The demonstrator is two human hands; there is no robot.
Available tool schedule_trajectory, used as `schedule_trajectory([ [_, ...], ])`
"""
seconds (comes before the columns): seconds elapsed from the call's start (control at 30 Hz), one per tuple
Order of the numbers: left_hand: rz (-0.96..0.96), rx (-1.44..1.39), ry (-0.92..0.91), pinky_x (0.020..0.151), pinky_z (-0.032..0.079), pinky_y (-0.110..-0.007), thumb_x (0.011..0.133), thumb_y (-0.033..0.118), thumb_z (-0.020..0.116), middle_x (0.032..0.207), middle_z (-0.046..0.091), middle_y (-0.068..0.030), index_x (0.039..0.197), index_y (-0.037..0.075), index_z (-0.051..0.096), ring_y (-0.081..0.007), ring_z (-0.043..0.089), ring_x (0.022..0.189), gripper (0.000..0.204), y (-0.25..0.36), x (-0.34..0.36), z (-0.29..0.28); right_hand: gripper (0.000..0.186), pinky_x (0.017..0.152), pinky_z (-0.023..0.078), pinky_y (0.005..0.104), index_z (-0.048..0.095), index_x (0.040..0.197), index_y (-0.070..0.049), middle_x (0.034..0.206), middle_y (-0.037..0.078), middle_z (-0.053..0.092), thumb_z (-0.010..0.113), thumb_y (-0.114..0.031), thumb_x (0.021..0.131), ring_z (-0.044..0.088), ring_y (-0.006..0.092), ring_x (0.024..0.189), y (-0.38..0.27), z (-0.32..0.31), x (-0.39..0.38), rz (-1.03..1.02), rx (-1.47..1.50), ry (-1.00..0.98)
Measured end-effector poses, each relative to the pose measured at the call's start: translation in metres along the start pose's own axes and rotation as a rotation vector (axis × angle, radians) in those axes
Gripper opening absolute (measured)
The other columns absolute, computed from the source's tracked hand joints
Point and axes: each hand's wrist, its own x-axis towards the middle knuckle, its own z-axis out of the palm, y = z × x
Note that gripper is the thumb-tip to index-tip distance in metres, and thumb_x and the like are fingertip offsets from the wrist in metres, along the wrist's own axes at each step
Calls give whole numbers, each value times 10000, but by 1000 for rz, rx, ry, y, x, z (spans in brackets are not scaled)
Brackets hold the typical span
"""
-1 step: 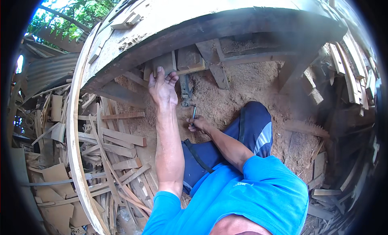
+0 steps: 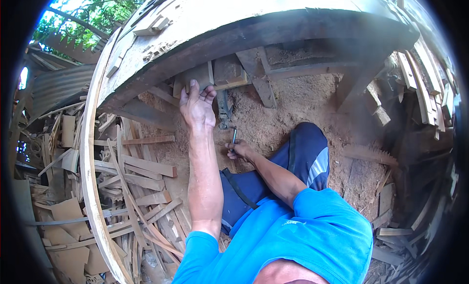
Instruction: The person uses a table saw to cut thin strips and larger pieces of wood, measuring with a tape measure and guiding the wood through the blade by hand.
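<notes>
My left hand (image 2: 198, 108) is raised palm up below the bench edge. Its index finger reaches up against a flat wooden block (image 2: 199, 75), while the other fingers bend loosely, apart from one another. Beside that block sits a second wooden block (image 2: 229, 71). From beneath the two blocks a dark metal screw fitting (image 2: 224, 108) comes toward me. At its near end my right hand (image 2: 238, 149) is closed round a thin metal crank handle (image 2: 234, 134), which stands up out of the fist.
A wooden workbench (image 2: 205, 20) arches across the top, with small offcuts (image 2: 151, 25) on it and a slanted leg (image 2: 259, 84) below. Sawdust (image 2: 303, 98) covers the ground. Scrap wood (image 2: 146, 171) lies heaped at left; slats (image 2: 425, 88) lean at right.
</notes>
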Motion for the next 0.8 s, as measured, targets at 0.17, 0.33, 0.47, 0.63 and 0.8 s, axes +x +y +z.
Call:
schedule_trajectory([
  [0.17, -4, 53, -103, 633, 561, -312, 938, 180, 703, 945, 578, -94, 1166, 1, 488, -214, 637, 759, 361, 6, -17, 19, 300, 557, 588, 291, 610, 1033, -69, 832, 59, 654, 740, -307, 906, 674, 161, 639, -2, 6, -1, -26, -31, 17],
  [0.33, -72, 65, -177, 572, 584, -293, 970, 196, 658, 900, 636, -95, 1114, 3, 513, -201, 671, 686, 281, -14, -23, 39, 315, 592, 553, 287, 610, 1112, -22, 860, 57, 671, 682, -282, 948, 645, 139, 656, -3, 10, 9, -231, 79, 84],
  [0.47, 14, 205, -106, 489, 560, -281, 977, 212, 649, 873, 647, -161, 1394, -21, 380, -193, 660, 606, 548, -21, -29, 45, 320, 633, 549, 302, 592, 1143, -6, 868, 61, 673, 643, -274, 975, 644, 150, 666, 2, 11, 13, -368, 172, 114],
  [0.63, -63, 272, -177, 446, 521, -271, 988, 280, 631, 771, 660, -178, 1501, -9, 237, -176, 639, 559, 708, -19, -25, 43, 306, 631, 549, 306, 569, 1159, -7, 876, 67, 667, 611, -261, 993, 643, 156, 667, 5, 12, 11, -263, 51, 109],
  [0.8, 163, 744, 15, 512, 499, -298, 954, 421, 652, 714, 648, -152, 1467, -31, 328, -200, 614, 549, 757, -4, -33, 21, 257, 628, 552, 314, 558, 1144, -18, 810, 59, 632, 575, -237, 1010, 646, 171, 660, 0, 6, 15, -283, 176, 104],
])
